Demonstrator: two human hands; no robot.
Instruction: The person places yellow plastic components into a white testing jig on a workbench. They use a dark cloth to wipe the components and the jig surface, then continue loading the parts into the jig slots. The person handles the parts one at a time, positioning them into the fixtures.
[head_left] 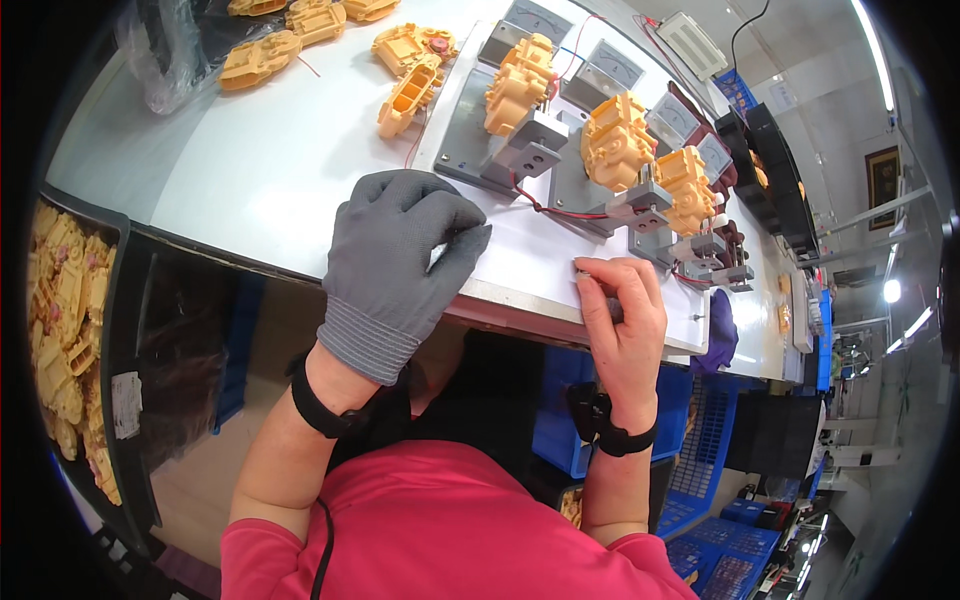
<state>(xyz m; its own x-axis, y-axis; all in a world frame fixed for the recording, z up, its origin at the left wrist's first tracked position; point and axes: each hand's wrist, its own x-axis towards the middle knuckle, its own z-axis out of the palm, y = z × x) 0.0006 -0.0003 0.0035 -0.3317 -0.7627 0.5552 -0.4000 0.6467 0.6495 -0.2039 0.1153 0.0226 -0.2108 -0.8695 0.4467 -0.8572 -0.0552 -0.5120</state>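
My left hand (395,255), in a grey knit glove, is closed above the bench's front edge. A pale patch shows between its thumb and fingers; I cannot tell whether it is a held thing or the bench behind. My bare right hand (625,310) rests at the front edge of a white board (530,265), thumb and forefinger tips pinched together. Anything between them is too small to make out. Beyond my hands, three yellow plastic housings (520,85), (617,142), (686,190) sit upright on grey metal test fixtures (530,148) with red and black wires.
Several analogue meters (612,68) stand behind the fixtures. Loose yellow housings (410,95) lie at the back left, near a clear plastic bag (165,60). A black crate (120,300) full of yellow parts is at my left. Blue bins (565,415) and a purple cloth (718,335) are at right.
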